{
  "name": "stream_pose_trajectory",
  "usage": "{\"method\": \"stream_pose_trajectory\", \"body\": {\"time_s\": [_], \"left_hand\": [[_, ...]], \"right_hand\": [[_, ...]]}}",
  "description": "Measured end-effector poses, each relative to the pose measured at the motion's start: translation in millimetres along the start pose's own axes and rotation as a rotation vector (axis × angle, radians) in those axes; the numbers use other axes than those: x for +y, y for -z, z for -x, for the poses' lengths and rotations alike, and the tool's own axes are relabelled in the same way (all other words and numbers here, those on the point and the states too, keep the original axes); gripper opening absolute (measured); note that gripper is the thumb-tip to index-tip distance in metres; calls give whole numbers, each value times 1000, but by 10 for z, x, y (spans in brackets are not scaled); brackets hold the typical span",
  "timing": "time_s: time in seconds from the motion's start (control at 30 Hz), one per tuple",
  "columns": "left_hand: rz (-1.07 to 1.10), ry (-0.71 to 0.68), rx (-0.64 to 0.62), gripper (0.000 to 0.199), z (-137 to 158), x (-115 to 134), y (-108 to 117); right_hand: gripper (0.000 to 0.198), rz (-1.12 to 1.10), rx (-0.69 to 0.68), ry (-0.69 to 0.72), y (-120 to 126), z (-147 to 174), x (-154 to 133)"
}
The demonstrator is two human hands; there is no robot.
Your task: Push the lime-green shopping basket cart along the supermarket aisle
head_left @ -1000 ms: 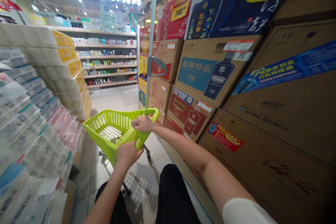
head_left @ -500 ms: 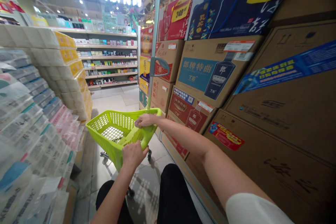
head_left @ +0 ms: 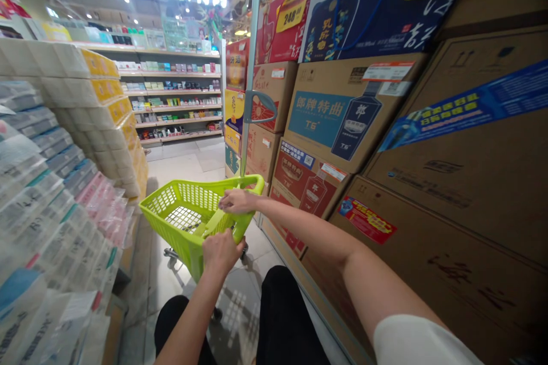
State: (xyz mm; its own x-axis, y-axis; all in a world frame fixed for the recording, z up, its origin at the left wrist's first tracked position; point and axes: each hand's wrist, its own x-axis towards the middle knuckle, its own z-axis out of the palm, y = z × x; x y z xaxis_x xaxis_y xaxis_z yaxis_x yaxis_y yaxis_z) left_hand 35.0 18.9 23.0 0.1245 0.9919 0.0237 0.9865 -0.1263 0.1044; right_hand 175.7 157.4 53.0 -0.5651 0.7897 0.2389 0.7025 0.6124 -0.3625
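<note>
The left hand [head_left: 222,250] is wrapped around the handle [head_left: 242,226] of the green cart [head_left: 182,239]; the right hand [head_left: 237,202], partly curled, lies over it, hold unclear.

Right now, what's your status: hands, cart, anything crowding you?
Left hand gripping lime-green plastic shopping cart; right hand resting on it. Brown cardboard cartons stacked close right. White packs with yellow ends stacked left.

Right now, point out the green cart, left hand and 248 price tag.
Green cart [head_left: 184,246], head view: side wall.
Left hand [head_left: 220,251], head view: its back.
248 price tag [head_left: 293,9], head view: yellow face.
</note>
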Motion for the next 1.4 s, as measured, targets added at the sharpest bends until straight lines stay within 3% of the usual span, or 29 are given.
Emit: {"method": "stream_pose_trajectory", "body": {"time_s": [0.1, 0.2, 0.3, 0.43, 0.53, 0.6, 0.67, 0.73, 0.83, 0.93, 1.03, 1.17, 1.23, 1.3, 1.4], "left_hand": [[-2, -8, 8, 54, -15, 5, 8], [-19, -4, 22, 54, -27, 14, 17], [-18, 18, -8, 55, -51, 32, 11], [-17, 9, -17, 56, -91, 39, 21], [-14, -58, -17, 58, -126, -68, 62], [47, -253, -62, 60, -163, -233, 72], [141, -427, -40, 55, -210, -446, 43], [142, -448, 46, 42, -259, -650, -24], [95, -377, 72, 24, -310, -835, -127], [60, -345, 60, 20, -316, -865, -162], [49, -338, 65, 17, -294, -822, -160], [69, -313, 111, 15, -260, -741, -215], [81, -301, 155, 13, -240, -687, -258], [102, -291, 197, 13, -212, -635, -292], [165, -350, 250, 18, -170, -610, -335]], "right_hand": [[15, -33, -21, 43, 16, 107, 42], [20, -26, 164, -14, 3, 256, 38], [21, -91, 352, -11, -160, 496, -124], [22, -198, 407, 109, -339, 791, -304], [27, -223, 565, -78, -285, 822, -253], [30, -225, 707, -270, -296, 799, -251], [29, -210, 790, -359, -436, 798, -356], [28, -207, 824, -365, -668, 822, -530], [29, -253, 826, -392, -892, 808, -666], [35, -386, 947, -550, -746, 671, -506], [36, -481, 943, -568, -573, 538, -367], [35, -442, 1063, -517, -862, 595, -647], [30, -353, 1028, -400, -1026, 684, -759], [26, -290, 950, -302, -1018, 742, -703], [25, -276, 893, -384, -756, 769, -434]]}}
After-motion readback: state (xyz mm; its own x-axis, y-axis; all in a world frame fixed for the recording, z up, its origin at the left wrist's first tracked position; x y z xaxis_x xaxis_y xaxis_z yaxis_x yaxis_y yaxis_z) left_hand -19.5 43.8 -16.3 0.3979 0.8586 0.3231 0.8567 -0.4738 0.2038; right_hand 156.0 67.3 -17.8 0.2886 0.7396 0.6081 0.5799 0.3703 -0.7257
